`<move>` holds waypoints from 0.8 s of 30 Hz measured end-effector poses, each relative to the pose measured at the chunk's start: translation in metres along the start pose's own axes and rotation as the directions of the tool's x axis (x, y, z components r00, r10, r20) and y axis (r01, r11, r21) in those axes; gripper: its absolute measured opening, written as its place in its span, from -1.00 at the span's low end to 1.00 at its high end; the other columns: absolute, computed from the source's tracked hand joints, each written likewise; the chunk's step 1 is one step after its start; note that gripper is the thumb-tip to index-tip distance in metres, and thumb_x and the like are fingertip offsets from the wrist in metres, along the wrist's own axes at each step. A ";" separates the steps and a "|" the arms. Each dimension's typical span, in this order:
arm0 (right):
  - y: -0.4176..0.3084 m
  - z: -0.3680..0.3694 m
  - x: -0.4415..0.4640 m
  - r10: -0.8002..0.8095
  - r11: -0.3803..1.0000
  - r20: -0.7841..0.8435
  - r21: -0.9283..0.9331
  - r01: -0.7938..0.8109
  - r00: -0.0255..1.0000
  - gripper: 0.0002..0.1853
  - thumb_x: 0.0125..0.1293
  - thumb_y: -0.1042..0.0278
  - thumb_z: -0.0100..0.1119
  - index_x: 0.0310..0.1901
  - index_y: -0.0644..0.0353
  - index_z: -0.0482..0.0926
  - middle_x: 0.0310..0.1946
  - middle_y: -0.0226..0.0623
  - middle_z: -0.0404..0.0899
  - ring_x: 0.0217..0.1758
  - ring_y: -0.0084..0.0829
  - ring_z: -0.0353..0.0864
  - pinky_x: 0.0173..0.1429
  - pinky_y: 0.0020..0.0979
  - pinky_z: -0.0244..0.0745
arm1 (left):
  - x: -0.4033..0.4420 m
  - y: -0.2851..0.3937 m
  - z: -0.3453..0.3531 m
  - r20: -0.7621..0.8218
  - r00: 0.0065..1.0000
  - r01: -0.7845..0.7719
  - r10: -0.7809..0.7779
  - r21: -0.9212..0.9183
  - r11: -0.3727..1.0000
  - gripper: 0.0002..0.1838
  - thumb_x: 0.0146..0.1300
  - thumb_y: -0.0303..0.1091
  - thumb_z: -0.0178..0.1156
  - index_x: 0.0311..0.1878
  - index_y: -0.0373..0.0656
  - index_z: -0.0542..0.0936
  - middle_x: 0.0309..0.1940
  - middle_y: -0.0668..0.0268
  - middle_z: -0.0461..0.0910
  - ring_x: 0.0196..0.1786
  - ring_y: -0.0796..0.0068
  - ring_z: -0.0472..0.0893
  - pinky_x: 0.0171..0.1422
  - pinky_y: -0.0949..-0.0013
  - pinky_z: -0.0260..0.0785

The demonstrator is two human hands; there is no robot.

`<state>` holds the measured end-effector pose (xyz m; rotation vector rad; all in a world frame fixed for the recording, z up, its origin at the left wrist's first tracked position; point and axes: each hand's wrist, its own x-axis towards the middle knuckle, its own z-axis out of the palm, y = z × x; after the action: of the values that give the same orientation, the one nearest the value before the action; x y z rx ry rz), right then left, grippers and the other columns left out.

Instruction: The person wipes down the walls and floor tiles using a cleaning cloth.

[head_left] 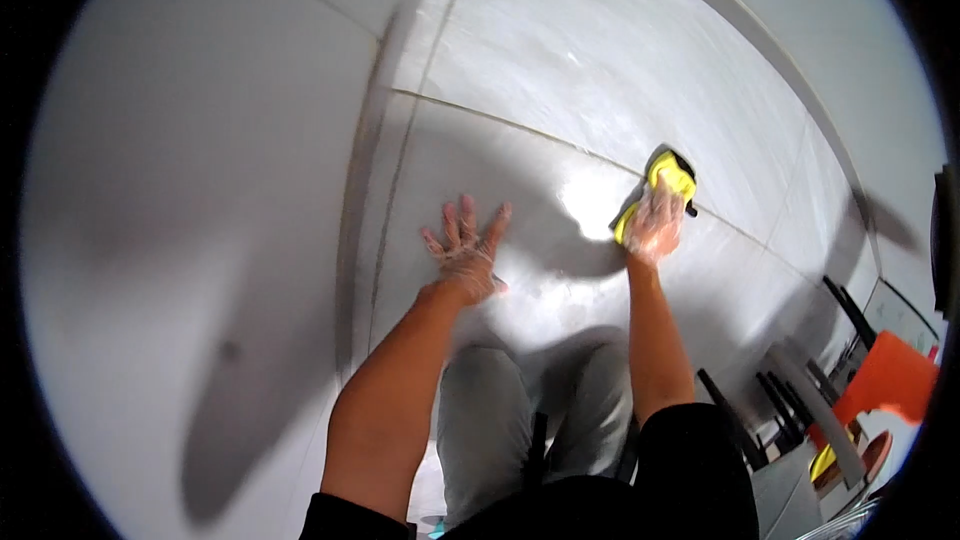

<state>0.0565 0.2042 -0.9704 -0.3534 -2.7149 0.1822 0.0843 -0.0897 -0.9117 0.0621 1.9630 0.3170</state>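
Observation:
Pale grey tiles (560,70) with darker joint lines fill the middle of the head view. My left hand (468,250), in a clear thin glove, rests on a tile with its fingers spread and nothing in it. To the right, my right hand (656,220), also in a clear glove, presses a yellow cloth (672,176) with dark edges against the tiles near a joint line. The cloth shows beyond the fingertips and along the hand's left side. Part of it lies hidden under the hand.
A curved raised edge (790,65) bounds the tiles at the upper right. At the lower right are an orange object (890,378), several dark legs or bars and a grey panel. My grey-trousered knees (485,420) are at the bottom.

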 end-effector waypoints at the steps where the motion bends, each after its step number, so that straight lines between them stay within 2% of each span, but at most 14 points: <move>1: 0.008 0.000 0.000 0.049 0.998 -0.018 0.028 -0.048 0.999 -0.59 0.23 0.40 0.36 0.15 -0.01 0.72 -0.18 -0.19 0.71 -0.14 -0.12 0.70 -0.03 -0.16 0.64 | -0.004 0.002 -0.001 -0.011 1.000 0.005 -0.005 0.005 1.000 0.49 0.00 0.11 0.59 0.63 0.54 -0.51 0.63 -0.10 -0.74 0.64 -0.31 -0.66 0.53 -0.60 -0.66; 3: 0.010 0.006 0.014 0.109 0.988 -0.062 0.117 -0.101 0.992 -0.57 0.22 0.41 0.34 0.16 -0.02 0.71 -0.12 -0.17 0.72 -0.05 -0.08 0.71 0.06 -0.15 0.64 | -0.004 0.005 -0.003 -0.019 1.000 0.014 -0.014 -0.007 1.000 0.53 -0.03 0.10 0.62 0.63 0.53 -0.53 0.61 -0.10 -0.78 0.63 -0.29 -0.70 0.53 -0.57 -0.70; 4: 0.019 0.015 0.015 -0.009 1.000 -0.129 -0.023 0.006 0.992 -0.60 0.23 0.38 0.33 0.14 -0.01 0.72 -0.16 -0.17 0.71 -0.04 -0.07 0.70 0.04 -0.14 0.65 | -0.002 0.005 -0.005 -0.008 1.000 0.021 -0.021 -0.001 1.000 0.54 -0.03 0.10 0.62 0.63 0.52 -0.54 0.61 -0.10 -0.78 0.63 -0.29 -0.71 0.53 -0.57 -0.70; 6: 0.024 0.019 0.029 0.029 0.998 -0.060 0.057 -0.025 0.998 -0.60 0.23 0.35 0.31 0.13 -0.04 0.73 -0.18 -0.18 0.69 -0.07 -0.09 0.70 0.01 -0.14 0.64 | -0.003 0.010 -0.011 0.031 0.999 0.045 -0.045 0.002 0.999 0.55 -0.04 0.11 0.62 0.63 0.50 -0.55 0.61 -0.11 -0.78 0.62 -0.29 -0.72 0.54 -0.56 -0.71; 9: 0.027 0.028 0.040 0.079 0.994 -0.042 0.081 -0.075 0.996 -0.60 0.24 0.32 0.32 0.14 -0.08 0.71 -0.08 -0.18 0.67 -0.04 -0.08 0.69 0.02 -0.14 0.64 | -0.007 0.006 -0.001 0.029 0.997 0.070 -0.069 -0.020 0.997 0.45 0.04 0.08 0.57 0.64 0.55 -0.48 0.65 -0.04 -0.69 0.66 -0.23 -0.66 0.55 -0.56 -0.68; 12: 0.025 0.033 0.044 0.056 0.998 -0.082 -0.037 -0.059 0.995 -0.62 0.23 0.31 0.32 0.11 -0.05 0.72 -0.13 -0.19 0.67 -0.07 -0.09 0.69 0.04 -0.14 0.63 | -0.008 0.002 0.013 0.091 0.990 0.106 -0.107 0.019 0.994 0.42 0.07 0.12 0.54 0.65 0.51 -0.46 0.65 -0.08 -0.69 0.65 -0.25 -0.67 0.54 -0.57 -0.70; 15: 0.019 0.033 0.052 0.093 0.992 -0.058 -0.080 -0.097 0.994 -0.62 0.18 0.32 0.34 0.08 -0.05 0.74 -0.21 -0.22 0.64 -0.14 -0.14 0.67 -0.08 -0.13 0.57 | -0.008 -0.003 0.012 0.083 0.994 0.070 -0.069 -0.006 0.998 0.41 0.09 0.14 0.52 0.66 0.45 -0.46 0.63 -0.15 -0.70 0.64 -0.31 -0.67 0.52 -0.60 -0.70; 17: 0.025 0.034 0.054 0.061 0.987 -0.050 -0.146 -0.068 0.997 -0.60 0.14 0.30 0.38 0.07 -0.09 0.75 -0.22 -0.28 0.65 -0.17 -0.20 0.65 -0.12 -0.12 0.51 | -0.005 -0.005 0.017 0.123 0.989 0.084 -0.080 -0.027 0.996 0.49 0.03 0.14 0.56 0.66 0.34 -0.51 0.60 -0.23 -0.73 0.61 -0.34 -0.73 0.51 -0.58 -0.73; 18: 0.026 0.036 0.053 0.090 0.978 -0.041 -0.184 -0.096 0.995 -0.58 0.13 0.28 0.39 0.09 -0.10 0.74 -0.17 -0.30 0.65 -0.09 -0.20 0.65 0.02 -0.08 0.49 | -0.002 -0.004 0.015 0.143 0.986 0.088 -0.082 -0.034 0.996 0.53 0.00 0.13 0.59 0.65 0.29 -0.53 0.58 -0.28 -0.75 0.59 -0.35 -0.76 0.51 -0.57 -0.74; 20: 0.027 0.038 0.053 0.133 0.973 -0.005 -0.187 -0.132 0.991 -0.57 0.15 0.25 0.38 0.11 -0.12 0.73 -0.09 -0.32 0.64 0.03 -0.19 0.63 0.14 -0.03 0.43 | 0.001 0.000 0.014 0.163 0.981 0.110 -0.108 -0.004 0.994 0.52 0.03 0.11 0.58 0.65 0.26 -0.54 0.58 -0.30 -0.74 0.60 -0.37 -0.74 0.51 -0.58 -0.73; 21: 0.027 0.037 0.052 0.132 0.978 0.019 -0.167 -0.127 0.991 -0.56 0.19 0.20 0.34 0.15 -0.09 0.71 0.00 -0.24 0.63 0.11 -0.13 0.60 0.21 0.00 0.39 | 0.001 0.000 0.014 0.175 0.977 0.124 -0.124 0.012 0.992 0.51 0.04 0.10 0.57 0.65 0.25 -0.55 0.58 -0.31 -0.73 0.60 -0.38 -0.73 0.51 -0.58 -0.72; 24: 0.032 0.032 0.057 -0.005 0.993 0.007 -0.119 0.006 1.000 -0.57 0.24 0.13 0.27 0.15 -0.05 0.70 0.02 -0.14 0.63 0.13 -0.09 0.60 0.23 0.03 0.38 | -0.003 0.010 0.005 0.204 0.964 0.170 -0.173 0.031 0.985 0.48 0.08 0.07 0.56 0.65 0.26 -0.54 0.58 -0.32 -0.72 0.60 -0.41 -0.70 0.51 -0.58 -0.71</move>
<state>0.0000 0.2484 -0.9845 -0.3801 -2.7403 0.0205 0.0894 -0.0799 -0.9087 -0.0643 1.7512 0.1755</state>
